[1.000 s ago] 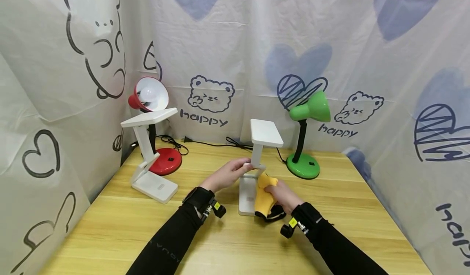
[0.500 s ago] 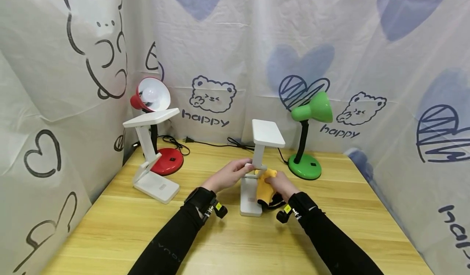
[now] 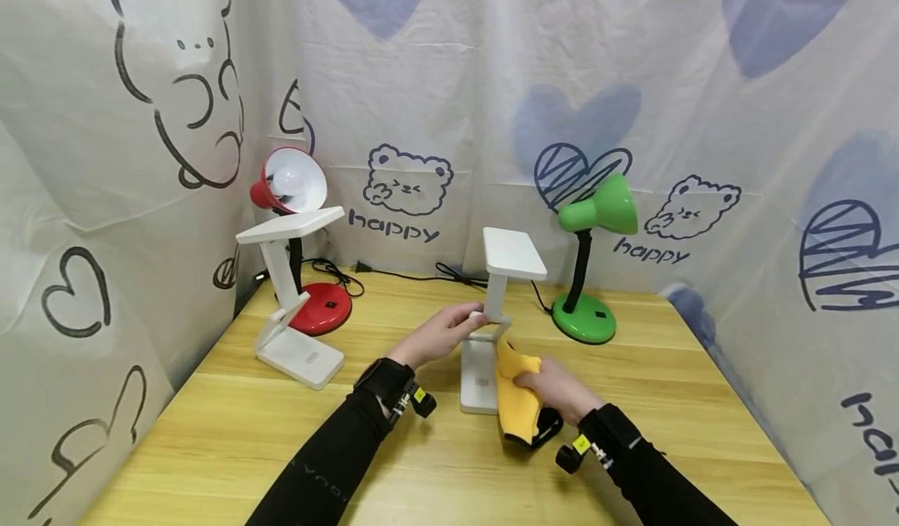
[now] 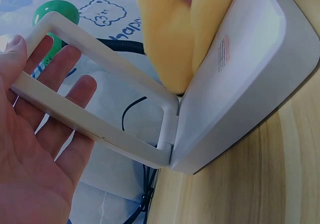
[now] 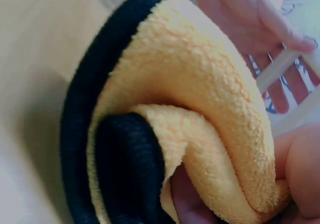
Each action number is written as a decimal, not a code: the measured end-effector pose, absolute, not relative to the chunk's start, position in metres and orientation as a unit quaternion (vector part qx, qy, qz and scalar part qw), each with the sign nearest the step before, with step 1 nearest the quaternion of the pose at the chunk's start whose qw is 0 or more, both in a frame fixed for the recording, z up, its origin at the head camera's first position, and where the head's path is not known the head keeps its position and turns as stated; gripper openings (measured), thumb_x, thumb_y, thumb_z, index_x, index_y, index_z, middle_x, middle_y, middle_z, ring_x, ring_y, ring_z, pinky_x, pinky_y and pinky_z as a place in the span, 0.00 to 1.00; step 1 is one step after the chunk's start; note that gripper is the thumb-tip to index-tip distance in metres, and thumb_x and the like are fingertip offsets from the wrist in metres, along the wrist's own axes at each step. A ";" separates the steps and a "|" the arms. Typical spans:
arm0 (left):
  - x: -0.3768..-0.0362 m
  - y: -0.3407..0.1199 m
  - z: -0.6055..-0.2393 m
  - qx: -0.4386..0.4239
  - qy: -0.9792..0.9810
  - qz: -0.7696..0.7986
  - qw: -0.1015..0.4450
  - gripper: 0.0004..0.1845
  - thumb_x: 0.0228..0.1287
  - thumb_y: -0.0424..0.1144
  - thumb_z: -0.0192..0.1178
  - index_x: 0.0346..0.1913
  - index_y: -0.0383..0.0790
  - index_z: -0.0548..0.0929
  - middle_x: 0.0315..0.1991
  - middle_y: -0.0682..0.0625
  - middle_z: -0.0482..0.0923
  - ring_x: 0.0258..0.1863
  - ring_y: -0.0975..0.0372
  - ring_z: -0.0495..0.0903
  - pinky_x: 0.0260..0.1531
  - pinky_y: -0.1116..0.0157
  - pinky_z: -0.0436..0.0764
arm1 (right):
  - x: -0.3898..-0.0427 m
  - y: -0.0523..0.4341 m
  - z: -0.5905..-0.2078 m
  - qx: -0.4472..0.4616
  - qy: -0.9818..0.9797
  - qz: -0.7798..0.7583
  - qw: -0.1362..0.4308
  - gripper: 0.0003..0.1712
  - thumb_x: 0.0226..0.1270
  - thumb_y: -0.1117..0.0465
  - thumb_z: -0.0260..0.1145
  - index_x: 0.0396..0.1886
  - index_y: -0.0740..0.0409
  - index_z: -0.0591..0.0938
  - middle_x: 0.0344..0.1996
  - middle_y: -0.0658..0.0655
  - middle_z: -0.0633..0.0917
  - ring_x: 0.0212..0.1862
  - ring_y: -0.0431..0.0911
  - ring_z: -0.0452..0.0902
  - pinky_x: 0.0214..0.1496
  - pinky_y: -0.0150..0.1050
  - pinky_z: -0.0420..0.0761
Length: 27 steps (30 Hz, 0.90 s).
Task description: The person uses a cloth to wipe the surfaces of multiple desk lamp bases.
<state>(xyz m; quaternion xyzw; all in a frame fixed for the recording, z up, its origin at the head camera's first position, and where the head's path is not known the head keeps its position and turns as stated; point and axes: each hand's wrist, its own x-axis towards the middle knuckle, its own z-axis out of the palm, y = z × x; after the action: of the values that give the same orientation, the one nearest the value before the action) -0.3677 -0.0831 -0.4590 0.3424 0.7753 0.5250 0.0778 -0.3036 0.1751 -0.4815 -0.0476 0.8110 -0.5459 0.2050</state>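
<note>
at the far left of the wooden table (image 3: 211, 424) a red lamp (image 3: 291, 190) stands with its shade turned toward the camera, and just in front of it a white folding lamp (image 3: 288, 292) leans, its flat head level and its base running toward the near right. near the middle, the left hand (image 3: 438, 335) holds the open frame arm of a second white folding lamp (image 3: 492, 307); the left wrist view shows the fingers (image 4: 47, 108) fairly straight behind the frame with the thumb at its top edge, a loose hold rather than a tight fist. this lamp's long base lies flat on the table, pointing from far to near, its arm rises upright and the flat head on top juts back and to the right. just right of the base, the right hand (image 3: 555, 389) grips a folded yellow cloth (image 3: 516, 393) with black edging, fingers curled round it, the cloth touching the base's right side. farther right, near the back, a green lamp (image 3: 593, 261) stands upright with its shade tipped left. a printed curtain (image 3: 702, 120) hangs around the table.
</note>
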 end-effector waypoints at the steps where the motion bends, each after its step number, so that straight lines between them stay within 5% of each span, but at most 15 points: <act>1: -0.367 -0.083 -0.458 0.343 0.775 0.525 0.078 0.19 0.80 0.58 0.45 0.63 0.60 0.79 0.63 0.59 0.80 0.69 0.63 0.74 0.69 0.53 0.71 | -0.299 0.176 -0.481 -0.055 0.810 -0.544 0.212 0.21 0.70 0.60 0.63 0.56 0.71 0.76 0.37 0.62 0.88 0.34 0.49 0.88 0.35 0.45 0.87; 14: -0.367 -0.083 -0.458 0.341 0.775 0.527 0.079 0.19 0.80 0.57 0.45 0.64 0.58 0.78 0.64 0.57 0.79 0.69 0.61 0.73 0.70 0.52 0.71 | -0.265 0.187 -0.475 -0.084 0.786 -0.543 0.282 0.18 0.72 0.59 0.63 0.54 0.69 0.76 0.35 0.59 0.87 0.34 0.49 0.88 0.35 0.44 0.88; 27: -0.368 -0.084 -0.458 0.334 0.770 0.536 0.092 0.21 0.79 0.59 0.47 0.66 0.61 0.77 0.67 0.58 0.77 0.70 0.61 0.72 0.71 0.52 0.70 | -0.327 0.178 -0.482 -0.053 0.794 -0.563 0.225 0.27 0.71 0.61 0.60 0.64 0.72 0.69 0.45 0.64 0.85 0.37 0.48 0.87 0.39 0.46 0.88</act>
<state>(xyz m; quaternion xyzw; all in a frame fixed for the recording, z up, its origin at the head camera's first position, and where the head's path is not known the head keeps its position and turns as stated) -0.3677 -0.0838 -0.4580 0.3339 0.7703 0.5355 0.0918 -0.3268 0.1775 -0.4819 -0.0535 0.7937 -0.5629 0.2245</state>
